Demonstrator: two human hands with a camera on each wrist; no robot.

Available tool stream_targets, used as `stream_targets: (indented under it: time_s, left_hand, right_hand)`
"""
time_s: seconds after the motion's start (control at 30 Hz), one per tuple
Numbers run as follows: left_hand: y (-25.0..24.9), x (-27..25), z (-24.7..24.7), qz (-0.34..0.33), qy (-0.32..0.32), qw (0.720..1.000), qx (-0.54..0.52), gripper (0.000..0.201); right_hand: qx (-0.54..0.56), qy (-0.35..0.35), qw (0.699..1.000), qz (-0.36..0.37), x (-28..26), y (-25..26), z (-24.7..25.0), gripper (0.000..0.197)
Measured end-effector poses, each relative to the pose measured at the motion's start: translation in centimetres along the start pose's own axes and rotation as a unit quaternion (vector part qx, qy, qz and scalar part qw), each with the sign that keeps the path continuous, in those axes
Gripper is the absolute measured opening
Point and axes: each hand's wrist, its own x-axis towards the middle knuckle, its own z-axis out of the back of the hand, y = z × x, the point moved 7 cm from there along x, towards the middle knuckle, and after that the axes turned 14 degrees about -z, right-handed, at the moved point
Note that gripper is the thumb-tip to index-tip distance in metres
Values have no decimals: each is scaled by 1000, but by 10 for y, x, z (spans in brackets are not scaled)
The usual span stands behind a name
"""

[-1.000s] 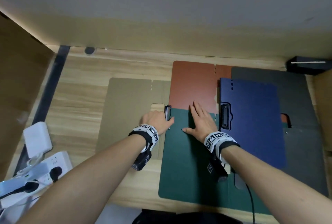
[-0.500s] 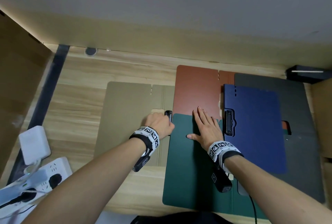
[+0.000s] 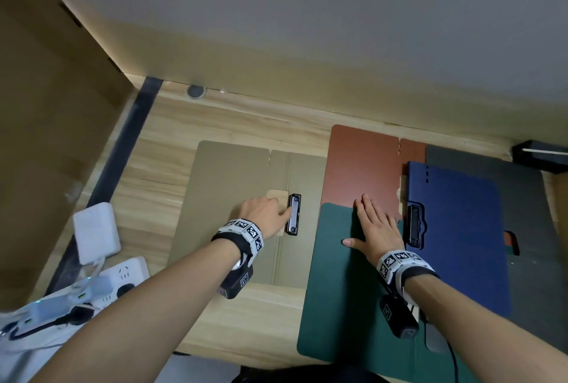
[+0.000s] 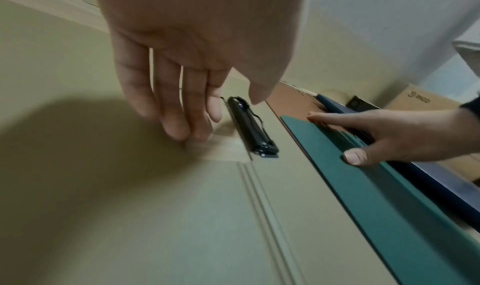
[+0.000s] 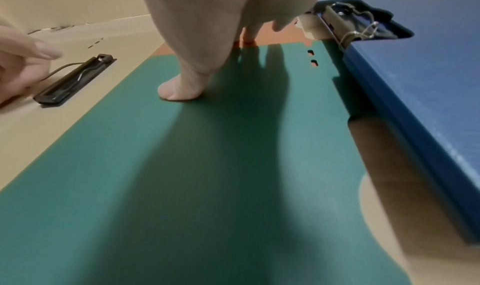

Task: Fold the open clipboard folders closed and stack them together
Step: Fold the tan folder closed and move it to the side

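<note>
A tan folder lies open on the left of the desk, its black clip at its right edge. My left hand rests on the tan folder beside the clip, fingers straight and touching the cover. To the right a green folder overlaps a red-brown folder. My right hand lies flat on the green folder, its thumb pressed down. A closed blue folder with its clip lies on a dark grey folder.
A white power strip with plugs and a white charger sit at the desk's left front. A cardboard wall stands on the left. A black box sits at the far right, against the back wall.
The tan folder and my left hand have slid left, so a gap has appeared between its clip and the green folder. My right hand stays flat on the green folder.
</note>
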Motion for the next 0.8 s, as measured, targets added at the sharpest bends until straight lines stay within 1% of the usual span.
stream_targets:
  time_s: [0.07, 0.17, 0.2, 0.3, 0.4, 0.43, 0.5, 0.6, 0.63, 0.7, 0.73, 0.77, 0.8]
  left_hand:
    - [25, -16, 5, 37, -22, 999, -24, 44]
    - [77, -45, 8, 119, -68, 989, -55, 33]
    - [93, -55, 9, 141, -81, 985, -58, 36]
    - [139, -85, -3, 225, -81, 968, -73, 57]
    - [165, -106, -19, 285, -73, 950, -100, 72]
    - [169, -110, -23, 297, -74, 945, -112, 74]
    - [171, -113, -28, 310, -82, 933, -161, 75]
    - [177, -117, -32, 345, -109, 897, -254, 74]
    - [180, -119, -33, 356, -119, 884, -280, 64]
    - [184, -122, -35, 360, -121, 866, -326, 29]
    - [186, -123, -37, 360, -121, 858, -347, 27]
    - [187, -125, -39, 359, -115, 854, -359, 39]
    - [187, -128, -39, 356, -113, 851, -370, 57]
  right_hand:
    - [-8, 3, 1000, -5, -2, 4, 4, 107]
    - [-14, 10, 1000, 0, -6, 13, 13, 107]
    - [-8, 9, 1000, 11, -8, 19, 17, 107]
    - [2, 12, 998, 66, -18, 44, 20, 108]
    - [-44, 15, 990, 136, -30, 75, 6, 107]
    - [-66, 19, 987, 147, -34, 83, -1, 107]
    - [-94, 26, 985, 141, -38, 90, -9, 108]
    - [-111, 21, 986, 125, -40, 91, -10, 109]
    - [-114, 24, 986, 122, -40, 92, -10, 109]
    - [-119, 34, 985, 116, -40, 93, -11, 110]
    - [-121, 37, 985, 113, -41, 94, -11, 110]
    - [-124, 41, 985, 111, -41, 95, -11, 110]
    - [-129, 43, 985, 110, -41, 96, -11, 110]
